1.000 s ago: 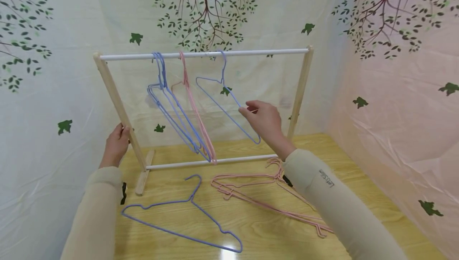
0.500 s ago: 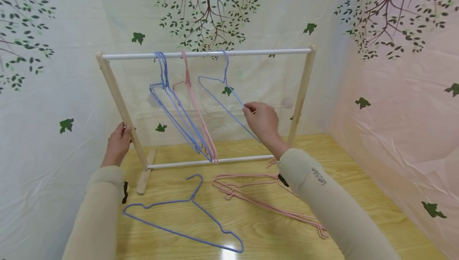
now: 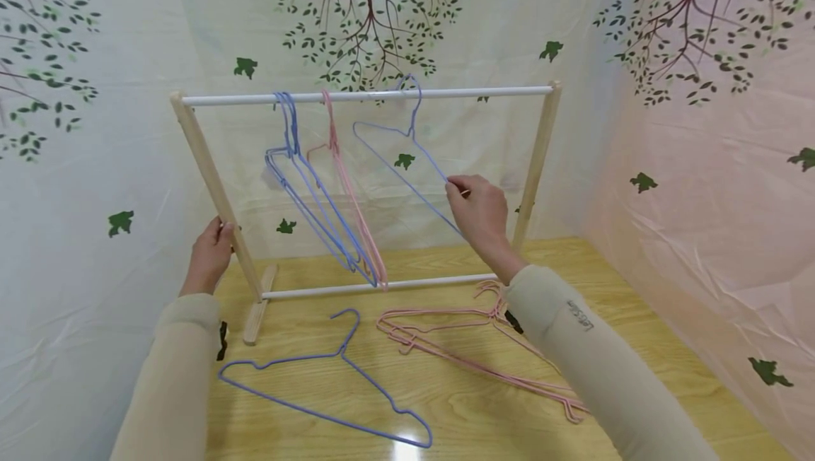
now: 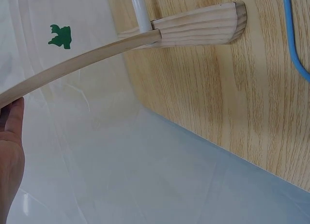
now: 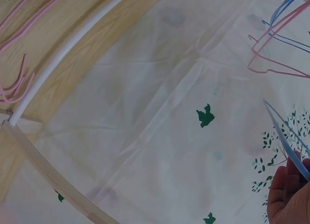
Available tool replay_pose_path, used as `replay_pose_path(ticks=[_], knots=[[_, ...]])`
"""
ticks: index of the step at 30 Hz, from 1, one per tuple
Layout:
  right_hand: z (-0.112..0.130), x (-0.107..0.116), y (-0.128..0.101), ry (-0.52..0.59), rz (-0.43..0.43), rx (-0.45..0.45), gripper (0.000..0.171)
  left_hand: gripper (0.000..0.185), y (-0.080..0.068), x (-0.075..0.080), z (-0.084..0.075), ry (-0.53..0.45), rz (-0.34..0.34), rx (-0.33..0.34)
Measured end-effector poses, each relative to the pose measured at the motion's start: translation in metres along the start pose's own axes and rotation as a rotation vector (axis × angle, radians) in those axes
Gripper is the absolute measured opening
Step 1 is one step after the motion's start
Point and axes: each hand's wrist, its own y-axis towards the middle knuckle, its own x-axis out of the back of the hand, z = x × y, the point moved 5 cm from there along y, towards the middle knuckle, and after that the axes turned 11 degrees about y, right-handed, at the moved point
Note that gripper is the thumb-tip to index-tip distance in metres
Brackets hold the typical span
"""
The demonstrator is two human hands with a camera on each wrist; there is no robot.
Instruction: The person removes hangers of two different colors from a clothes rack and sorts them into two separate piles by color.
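In the head view my right hand (image 3: 479, 213) pinches a blue clothes hanger (image 3: 430, 155) by its sloping shoulder. The hook of that hanger rises above the white top rail (image 3: 493, 92) of a small clothes rack and overlaps it. My left hand (image 3: 209, 256) grips the rack's left wooden upright (image 3: 206, 164). Further left on the rail hang several blue hangers (image 3: 293, 137), with pink hangers (image 3: 330, 125) beside them. The right wrist view has the fingers on the hanger (image 5: 285, 142); in the left wrist view the left hand (image 4: 10, 151) is partly cut off.
A blue hanger (image 3: 342, 352) lies on the wooden table (image 3: 305, 404) in front of the rack. Right of it, several pink hangers (image 3: 439, 311) lie overlapped, partly under the right sleeve. A white lower rail (image 3: 331, 291) joins the uprights. Printed cloth hangs behind and at the sides.
The right hand has closed on the blue hanger and moved it slightly up and right; its hook has risen above the rail. The left hand stays on the upright.
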Motion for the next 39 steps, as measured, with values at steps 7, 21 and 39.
replay_pose_path(ticks=[7, 21, 39], knots=[[-0.005, 0.014, -0.007, 0.04, -0.069, 0.106, 0.016, 0.057, -0.001, 0.0, 0.0, -0.001, 0.003, 0.001], [-0.023, 0.044, -0.032, 0.101, -0.101, 0.209, 0.011, 0.056, -0.003, -0.001, 0.001, -0.011, -0.002, 0.003], [-0.071, 0.062, -0.109, 0.092, 0.062, 0.175, 0.009, 0.056, -0.002, -0.001, -0.001, -0.021, -0.004, -0.004]])
